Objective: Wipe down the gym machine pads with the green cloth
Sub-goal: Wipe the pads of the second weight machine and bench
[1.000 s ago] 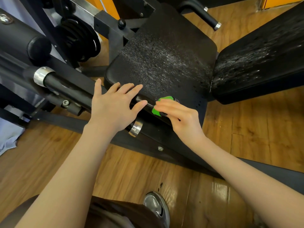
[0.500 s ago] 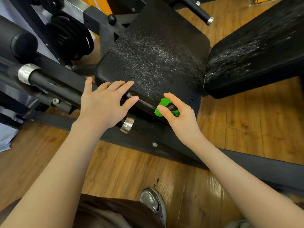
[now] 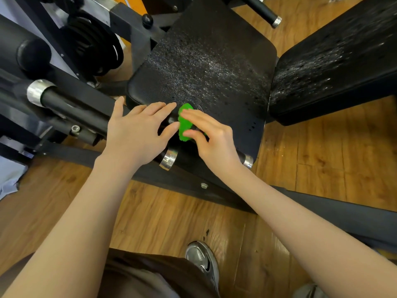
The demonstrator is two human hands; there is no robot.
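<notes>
Our right hand (image 3: 211, 139) pinches the green cloth (image 3: 185, 122) around a black handle bar (image 3: 241, 157) at the near edge of the seat pad (image 3: 210, 67). Our left hand (image 3: 137, 132) lies spread flat on the bar just beside it. Droplets speckle the seat pad and the back pad (image 3: 335, 65). Below, a grey shoe (image 3: 203, 262) stands on the wooden floor (image 3: 150, 216).

Both bare forearms reach up from the bottom corners toward 12 o'clock, converging at the centre. The left hand (image 3: 137, 134) lies flat, palm down, fingers straight and spread toward 2 o'clock. The right hand (image 3: 211, 138), just beside it at 3 o'clock, curls, pinching with thumb and fingers.
</notes>
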